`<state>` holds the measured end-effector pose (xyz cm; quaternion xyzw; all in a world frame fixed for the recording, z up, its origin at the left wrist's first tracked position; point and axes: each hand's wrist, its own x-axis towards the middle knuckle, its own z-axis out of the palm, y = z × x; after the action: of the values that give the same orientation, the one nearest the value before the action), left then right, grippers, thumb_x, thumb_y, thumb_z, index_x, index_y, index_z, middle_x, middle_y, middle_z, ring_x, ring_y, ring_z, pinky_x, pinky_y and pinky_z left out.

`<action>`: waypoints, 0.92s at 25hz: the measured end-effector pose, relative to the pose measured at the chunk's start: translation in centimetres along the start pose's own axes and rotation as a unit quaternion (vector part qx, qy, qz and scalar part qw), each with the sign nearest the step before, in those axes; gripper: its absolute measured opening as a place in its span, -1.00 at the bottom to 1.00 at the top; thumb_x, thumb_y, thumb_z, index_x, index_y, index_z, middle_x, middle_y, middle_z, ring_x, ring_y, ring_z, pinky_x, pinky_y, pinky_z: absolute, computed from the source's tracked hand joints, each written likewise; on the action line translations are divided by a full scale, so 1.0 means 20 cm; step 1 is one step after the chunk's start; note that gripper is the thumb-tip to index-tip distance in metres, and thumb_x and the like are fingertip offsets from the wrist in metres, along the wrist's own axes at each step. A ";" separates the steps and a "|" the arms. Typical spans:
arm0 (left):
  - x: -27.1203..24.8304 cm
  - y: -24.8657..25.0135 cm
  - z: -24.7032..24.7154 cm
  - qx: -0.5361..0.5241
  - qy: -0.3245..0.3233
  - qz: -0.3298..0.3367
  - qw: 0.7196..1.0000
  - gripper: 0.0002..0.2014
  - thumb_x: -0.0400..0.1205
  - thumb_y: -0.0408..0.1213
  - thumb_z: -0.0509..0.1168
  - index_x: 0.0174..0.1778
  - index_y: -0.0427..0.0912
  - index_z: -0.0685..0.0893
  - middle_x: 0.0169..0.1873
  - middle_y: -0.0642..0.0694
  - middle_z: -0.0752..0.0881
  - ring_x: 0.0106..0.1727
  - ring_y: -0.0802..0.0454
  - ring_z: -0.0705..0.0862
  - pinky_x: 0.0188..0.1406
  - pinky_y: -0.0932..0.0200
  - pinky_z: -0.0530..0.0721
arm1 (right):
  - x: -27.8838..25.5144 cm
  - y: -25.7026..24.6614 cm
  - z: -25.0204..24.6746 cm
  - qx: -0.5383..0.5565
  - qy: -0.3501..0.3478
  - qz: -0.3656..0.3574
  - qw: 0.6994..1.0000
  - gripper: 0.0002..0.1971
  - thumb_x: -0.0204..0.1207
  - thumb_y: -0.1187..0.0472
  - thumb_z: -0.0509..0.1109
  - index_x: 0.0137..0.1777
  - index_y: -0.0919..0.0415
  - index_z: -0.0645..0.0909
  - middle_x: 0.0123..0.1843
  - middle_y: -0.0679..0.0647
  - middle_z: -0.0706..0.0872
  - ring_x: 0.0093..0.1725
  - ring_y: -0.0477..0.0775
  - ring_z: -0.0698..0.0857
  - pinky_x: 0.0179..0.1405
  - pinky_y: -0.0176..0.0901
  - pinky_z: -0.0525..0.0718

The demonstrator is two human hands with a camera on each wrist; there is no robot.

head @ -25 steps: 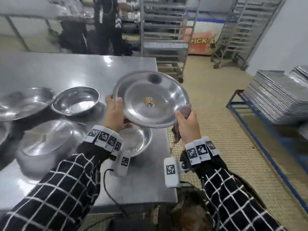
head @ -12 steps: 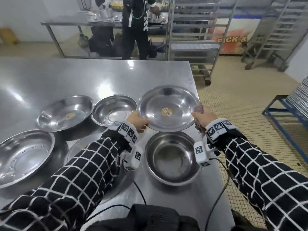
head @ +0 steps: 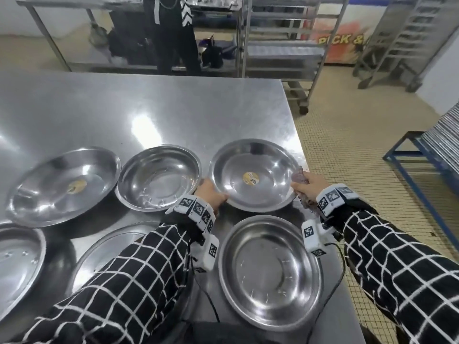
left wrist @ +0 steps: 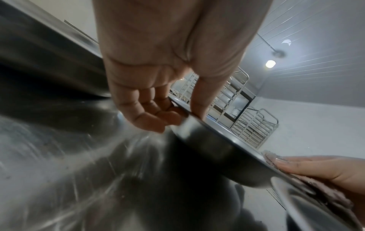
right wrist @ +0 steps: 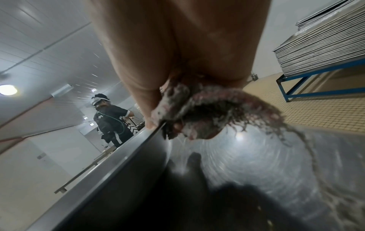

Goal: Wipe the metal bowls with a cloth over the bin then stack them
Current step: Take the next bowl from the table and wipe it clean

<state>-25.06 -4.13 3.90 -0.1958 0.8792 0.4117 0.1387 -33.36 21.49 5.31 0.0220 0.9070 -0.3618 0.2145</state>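
Lowering: round stickered steel bowl (head: 253, 175), lifted a second ago, nearing bench's (head: 149, 115) right edge; left hand (head: 211, 194) gripping rim, right hand (head: 306, 186) clamping rim and pink cloth (head: 299, 177); wiped, stacking pending.

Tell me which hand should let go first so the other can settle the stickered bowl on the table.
Right. The right hand holds both the cloth and the bowl's rim, a cluttered grip. The left hand grips the opposite rim bare, thumb over the edge, so it is probably better placed to steady the bowl.
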 end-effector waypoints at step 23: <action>-0.89 -0.49 -0.24 0.013 0.264 -0.101 0.959 -0.53 0.62 -0.14 0.31 0.47 -0.03 0.50 0.31 -0.18 0.50 0.33 -0.20 0.52 0.42 -0.10 0.43 | -0.49 -0.49 0.41 -0.152 -0.088 -0.362 0.915 -0.53 0.69 0.12 0.16 0.59 0.01 0.27 0.20 0.20 0.69 0.19 0.25 0.66 0.24 0.03 0.57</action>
<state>-5.19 -9.45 7.51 -0.3836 0.8653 0.3179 -0.0547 -23.39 9.87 10.36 -0.3729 0.8742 -0.2732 0.1487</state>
